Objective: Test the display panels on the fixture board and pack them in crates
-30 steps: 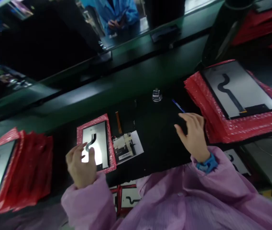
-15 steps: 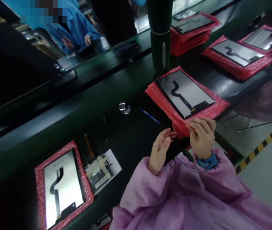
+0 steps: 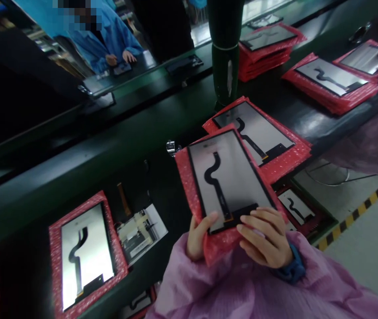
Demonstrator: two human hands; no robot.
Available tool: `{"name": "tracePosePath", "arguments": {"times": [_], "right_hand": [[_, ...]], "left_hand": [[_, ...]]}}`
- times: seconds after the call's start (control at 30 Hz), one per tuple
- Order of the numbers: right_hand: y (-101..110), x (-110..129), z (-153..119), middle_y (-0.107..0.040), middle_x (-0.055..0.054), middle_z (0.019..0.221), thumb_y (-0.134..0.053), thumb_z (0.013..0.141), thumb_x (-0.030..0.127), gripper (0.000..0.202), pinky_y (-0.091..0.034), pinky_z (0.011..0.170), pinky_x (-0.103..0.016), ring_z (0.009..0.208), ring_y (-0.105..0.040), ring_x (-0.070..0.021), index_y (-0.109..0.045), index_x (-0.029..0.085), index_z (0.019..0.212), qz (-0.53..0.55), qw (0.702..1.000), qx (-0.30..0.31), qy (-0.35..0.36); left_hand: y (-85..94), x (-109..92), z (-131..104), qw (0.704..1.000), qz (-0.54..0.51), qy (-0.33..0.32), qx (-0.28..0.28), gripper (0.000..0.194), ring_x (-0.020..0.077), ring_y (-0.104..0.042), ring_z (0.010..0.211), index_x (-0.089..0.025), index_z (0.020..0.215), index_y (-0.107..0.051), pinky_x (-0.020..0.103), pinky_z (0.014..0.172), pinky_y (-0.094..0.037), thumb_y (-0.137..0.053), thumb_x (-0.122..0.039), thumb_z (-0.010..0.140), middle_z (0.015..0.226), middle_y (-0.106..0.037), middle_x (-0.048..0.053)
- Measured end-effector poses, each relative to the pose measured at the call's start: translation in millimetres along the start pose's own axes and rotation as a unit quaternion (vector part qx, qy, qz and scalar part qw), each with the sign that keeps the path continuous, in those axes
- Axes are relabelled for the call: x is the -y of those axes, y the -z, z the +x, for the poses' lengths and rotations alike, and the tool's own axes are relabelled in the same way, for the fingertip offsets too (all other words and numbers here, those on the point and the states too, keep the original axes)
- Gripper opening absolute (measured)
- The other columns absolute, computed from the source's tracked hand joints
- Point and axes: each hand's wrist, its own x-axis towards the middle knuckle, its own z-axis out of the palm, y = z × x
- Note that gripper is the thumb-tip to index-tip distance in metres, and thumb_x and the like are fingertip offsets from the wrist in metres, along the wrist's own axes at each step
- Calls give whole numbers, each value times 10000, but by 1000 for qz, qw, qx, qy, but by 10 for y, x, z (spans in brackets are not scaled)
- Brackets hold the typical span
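In front of me a display panel with a curved black flex cable lies on a red bubble-wrap bag, tilted and lifted over the near end of a stack. My left hand grips its lower left corner, thumb on the face. Across its lower right edge curl the fingers of my right hand; that thumb is hidden. Behind it, a second display panel tops the stack of red bags, partly covered by the held one.
Another panel on red wrap lies at left, beside a circuit assembly and an orange flex strip. A green post stands behind. More red stacks sit at right. A co-worker in blue works across the bench.
A panel with its red bag has come up off the stack toward me, uncovering another beneath. My left hand, empty before, now grips it; my right hand has shifted from the bag's corner onto the panel.
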Motion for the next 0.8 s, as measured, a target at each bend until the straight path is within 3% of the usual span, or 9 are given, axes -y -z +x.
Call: {"name": "tracePosePath", "arguments": {"times": [0.1, 0.17, 0.33, 0.4, 0.47, 0.57, 0.63, 0.73, 0.8], "right_hand": [[-101, 54, -79, -689, -95, 1107, -637, 898, 184, 240, -558, 930, -410, 1087, -597, -224, -656, 200, 1137, 31, 982, 45, -182], [-227, 68, -126, -663, -98, 1171, -628, 914, 249, 307, -577, 916, -413, 1077, -624, -219, -615, 214, 1219, 130, 929, 103, -330], [-531, 81, -182, -667, -49, 1139, -624, 888, 347, 468, -636, 768, -320, 851, -669, -129, -476, 237, 1318, 491, 638, 148, -574], [-593, 87, -163, -670, -22, 1047, -646, 870, 315, 522, -643, 775, -307, 834, -661, -116, -438, 244, 1343, 529, 576, 125, -610], [-631, 85, -125, -666, -13, 986, -669, 844, 266, 560, -649, 774, -311, 831, -654, -120, -438, 241, 1354, 523, 567, 126, -624], [-681, 53, -52, -674, -42, 1040, -669, 820, 212, 583, -650, 791, -334, 876, -655, -139, -464, 229, 1367, 498, 580, 153, -626], [-723, 14, -2, -679, -59, 1080, -652, 818, 193, 581, -646, 796, -337, 887, -659, -144, -472, 219, 1370, 491, 589, 165, -620], [-780, -50, 80, -690, -64, 1108, -628, 824, 185, 565, -643, 776, -317, 876, -665, -138, -473, 219, 1367, 490, 599, 181, -607], [-796, -85, 136, -695, -64, 1127, -628, 825, 192, 570, -635, 762, -289, 887, -670, -133, -470, 217, 1372, 486, 603, 197, -601]], "left_hand": [[384, -17, -112, 994, -2, -4, -106, 553, 275, -762, 803, -154, 1108, -712, 364, 760, -625, -879, -305, 603, 864, -780, 67], [595, -28, -122, 988, 8, -12, -154, 590, 275, -763, 794, -157, 1122, -703, 357, 749, -631, -882, -299, 578, 853, -777, 60], [965, -13, -5, 986, 105, 13, -131, 636, 314, -753, 901, -160, 1142, -679, 412, 828, -631, -880, -366, 575, 877, -768, 80], [1064, 7, 42, 975, 190, -34, -107, 659, 323, -729, 1009, -164, 1212, -647, 446, 922, -603, -841, -450, 651, 984, -756, 102], [1136, 28, 55, 932, 301, -152, -132, 738, 319, -680, 1136, -187, 1360, -554, 473, 1019, -552, -791, -492, 731, 1183, -701, 129], [1208, 70, 0, 787, 468, -343, -210, 843, 338, -479, 1400, -236, 1530, -363, 517, 1164, -419, -745, -472, 816, 1494, -480, 173], [1250, 120, -60, 711, 556, -388, -186, 803, 342, -373, 1480, -247, 1551, -340, 535, 1216, -344, -702, -463, 868, 1555, -415, 173], [1318, 237, -99, 682, 620, -376, -96, 740, 322, -400, 1473, -267, 1568, -308, 529, 1206, -372, -626, -467, 930, 1558, -436, 164], [1360, 320, -73, 677, 622, -383, -91, 740, 311, -394, 1482, -269, 1588, -251, 518, 1189, -401, -586, -461, 956, 1586, -398, 176]]}}
